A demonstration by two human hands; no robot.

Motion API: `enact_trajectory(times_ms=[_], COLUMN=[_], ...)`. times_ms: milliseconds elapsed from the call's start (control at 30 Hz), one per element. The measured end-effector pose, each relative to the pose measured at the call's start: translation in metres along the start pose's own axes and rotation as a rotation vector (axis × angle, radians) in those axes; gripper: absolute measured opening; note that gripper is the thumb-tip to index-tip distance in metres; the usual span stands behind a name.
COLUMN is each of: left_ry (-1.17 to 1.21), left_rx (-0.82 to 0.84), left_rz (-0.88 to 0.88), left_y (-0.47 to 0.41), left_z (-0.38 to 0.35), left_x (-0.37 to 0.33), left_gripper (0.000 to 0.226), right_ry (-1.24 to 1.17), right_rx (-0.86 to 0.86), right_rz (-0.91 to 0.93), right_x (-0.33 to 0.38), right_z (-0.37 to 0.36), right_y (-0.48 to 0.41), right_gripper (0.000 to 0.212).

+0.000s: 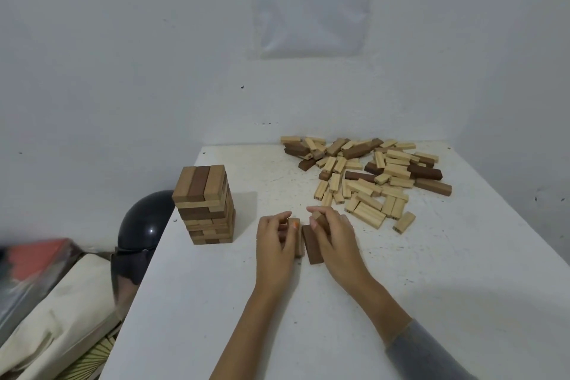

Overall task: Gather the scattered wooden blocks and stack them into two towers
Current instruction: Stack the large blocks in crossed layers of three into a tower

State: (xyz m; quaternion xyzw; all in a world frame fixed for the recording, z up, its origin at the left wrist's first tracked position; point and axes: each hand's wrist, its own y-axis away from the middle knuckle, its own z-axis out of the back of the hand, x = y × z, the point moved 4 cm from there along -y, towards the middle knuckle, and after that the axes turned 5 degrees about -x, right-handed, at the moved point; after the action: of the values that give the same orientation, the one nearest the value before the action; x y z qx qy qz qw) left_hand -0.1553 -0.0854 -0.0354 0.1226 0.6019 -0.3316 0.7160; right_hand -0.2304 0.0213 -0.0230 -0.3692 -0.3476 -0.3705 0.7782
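Observation:
One finished-looking tower of wooden blocks [206, 205] stands near the table's left edge, with light and dark layers. A scattered pile of loose blocks [367, 176] covers the far right of the table. At the table's middle, a dark block [312, 246] lies flat between my hands. My left hand [274, 248] grips a light block [298, 241] resting beside the dark one. Just to its right, my right hand [334, 237] holds a brown block [320, 219], partly hidden by the fingers.
The white table [431, 271] sits in a corner against white walls. A printed sheet [313, 0] hangs on the wall. Left of the table lie a black helmet [143, 225], a cream bag [61, 311] and a red item [34, 259].

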Motion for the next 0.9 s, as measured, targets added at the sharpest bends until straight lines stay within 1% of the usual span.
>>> enact_trajectory(times_ms=[100, 200, 267, 300, 333, 400, 433, 633, 700, 733, 833, 900], left_ry=[-0.046, -0.022, -0.038, -0.054, -0.079, -0.135, -0.154, -0.239, -0.248, -0.239, -0.171, -0.139], left_rx=[-0.035, -0.064, -0.058, -0.045, -0.024, 0.024, 0.044, 0.088, 0.099, 0.102, 0.105, 0.105], left_rz=[-0.025, 0.021, -0.005, -0.029, -0.052, -0.075, -0.087, -0.154, -0.178, -0.18, -0.145, -0.113], left_y=[0.003, 0.003, 0.003, 0.004, 0.004, 0.007, 0.008, 0.013, 0.014, 0.014, 0.013, 0.012], left_z=[0.003, 0.005, 0.005, 0.005, 0.006, 0.005, 0.005, 0.005, 0.004, 0.005, 0.008, 0.009], left_x=[-0.001, 0.0, -0.001, -0.001, -0.002, -0.001, -0.001, 0.0, -0.003, -0.005, -0.005, -0.004], left_gripper=[0.025, 0.023, 0.026, 0.028, 0.031, 0.035, 0.036, 0.03, 0.03, 0.03, 0.032, 0.034], right_ry=[-0.099, -0.223, -0.28, -0.275, -0.223, -0.078, -0.03, 0.113, 0.175, 0.231, 0.408, 0.493], right_rx=[-0.048, -0.096, -0.176, -0.206, -0.223, -0.228, -0.219, -0.15, -0.095, -0.07, -0.046, -0.001], right_rz=[-0.071, -0.117, -0.141, -0.163, -0.167, -0.12, -0.117, -0.121, -0.115, -0.096, 0.049, 0.071], right_x=[0.002, -0.002, -0.008, -0.01, -0.011, -0.013, -0.014, -0.014, -0.013, -0.011, -0.001, 0.0], right_z=[0.005, 0.007, 0.011, 0.013, 0.015, 0.018, 0.017, 0.014, 0.013, 0.013, 0.013, 0.011], right_y=[0.001, 0.002, 0.003, 0.004, 0.004, 0.006, 0.006, 0.011, 0.016, 0.019, 0.028, 0.03], right_gripper=[0.032, 0.044, 0.044, 0.041, 0.035, 0.019, 0.015, 0.026, 0.033, 0.042, 0.072, 0.085])
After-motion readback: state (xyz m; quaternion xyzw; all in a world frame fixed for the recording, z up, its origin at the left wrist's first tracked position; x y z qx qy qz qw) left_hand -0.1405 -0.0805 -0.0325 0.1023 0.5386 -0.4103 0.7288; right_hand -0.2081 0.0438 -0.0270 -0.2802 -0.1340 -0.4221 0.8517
